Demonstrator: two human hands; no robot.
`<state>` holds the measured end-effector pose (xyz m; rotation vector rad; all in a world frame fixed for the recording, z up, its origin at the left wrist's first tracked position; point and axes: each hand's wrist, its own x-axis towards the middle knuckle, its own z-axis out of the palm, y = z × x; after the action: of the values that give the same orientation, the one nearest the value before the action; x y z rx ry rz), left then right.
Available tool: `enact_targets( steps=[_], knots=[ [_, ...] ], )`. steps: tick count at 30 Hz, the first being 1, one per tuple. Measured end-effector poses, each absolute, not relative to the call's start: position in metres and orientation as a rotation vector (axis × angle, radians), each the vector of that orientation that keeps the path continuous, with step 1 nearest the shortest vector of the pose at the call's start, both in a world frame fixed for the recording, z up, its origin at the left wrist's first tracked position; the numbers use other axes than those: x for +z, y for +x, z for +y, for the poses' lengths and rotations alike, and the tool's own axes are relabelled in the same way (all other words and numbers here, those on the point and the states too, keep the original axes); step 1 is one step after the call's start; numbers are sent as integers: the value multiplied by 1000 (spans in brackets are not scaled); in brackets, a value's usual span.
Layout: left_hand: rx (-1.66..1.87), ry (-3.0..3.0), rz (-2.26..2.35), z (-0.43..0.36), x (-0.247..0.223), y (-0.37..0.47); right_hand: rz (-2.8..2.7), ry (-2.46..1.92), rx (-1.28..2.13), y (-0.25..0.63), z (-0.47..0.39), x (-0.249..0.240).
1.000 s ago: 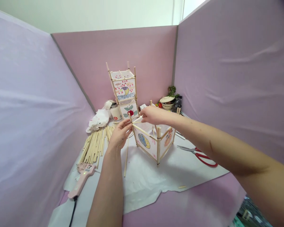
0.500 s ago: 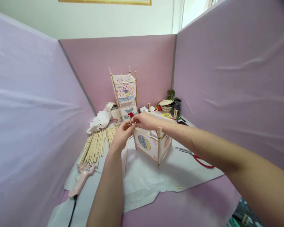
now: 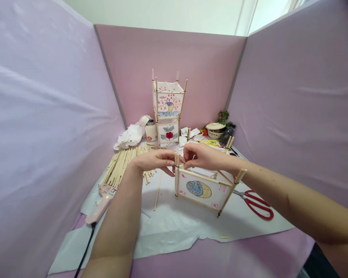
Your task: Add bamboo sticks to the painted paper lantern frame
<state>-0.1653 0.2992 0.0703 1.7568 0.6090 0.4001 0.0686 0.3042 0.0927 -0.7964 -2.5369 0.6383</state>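
A square lantern frame of thin wooden sticks with white paper panels [image 3: 185, 191] stands upright on the white sheet. Its front panel bears a blue and yellow moon drawing. At its front left corner post, my left hand [image 3: 159, 159] grips the stick's upper part between fingers and thumb. My right hand [image 3: 204, 155] reaches over the frame's top, its fingers pinched together just inside that same corner. Whatever lies in that pinch is too small or hidden to make out. Behind stands a taller two-tier lantern [image 3: 170, 103] with flower and moon drawings.
Loose wooden sticks [image 3: 118, 168] spread at the left, with a pink glue gun [image 3: 101, 206] and its cord nearer me. Red-handled scissors [image 3: 259, 204] lie to the right. A white jar [image 3: 151, 131], a plastic bag [image 3: 129, 136] and a lidded bowl [image 3: 215, 131] stand at the back.
The lantern frame has been turned so its moon panel faces me more squarely. Both hands stay at the same corner, and the view has shifted.
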Motion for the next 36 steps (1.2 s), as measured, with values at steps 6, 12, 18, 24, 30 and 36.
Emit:
enact_targets(
  steps=[6,12,18,24,30,36],
  knots=[
    [406,2238,647,292,83,-156,-2604,-647,720,82,294,93],
    [426,2476,620,276,89,-146,-2621,-586,617,92,286,95],
    [402,2489,699,264,90,-124,-2654,-521,650,102,282,96],
    [320,2320,570,265,90,-114,-2621,-461,708,108,281,90],
    [317,2217,541,273,87,-118,-2603,-383,768,106,281,89],
    [269,2044,470,283,80,-127,-2615,-260,712,104,280,89]
  ],
)
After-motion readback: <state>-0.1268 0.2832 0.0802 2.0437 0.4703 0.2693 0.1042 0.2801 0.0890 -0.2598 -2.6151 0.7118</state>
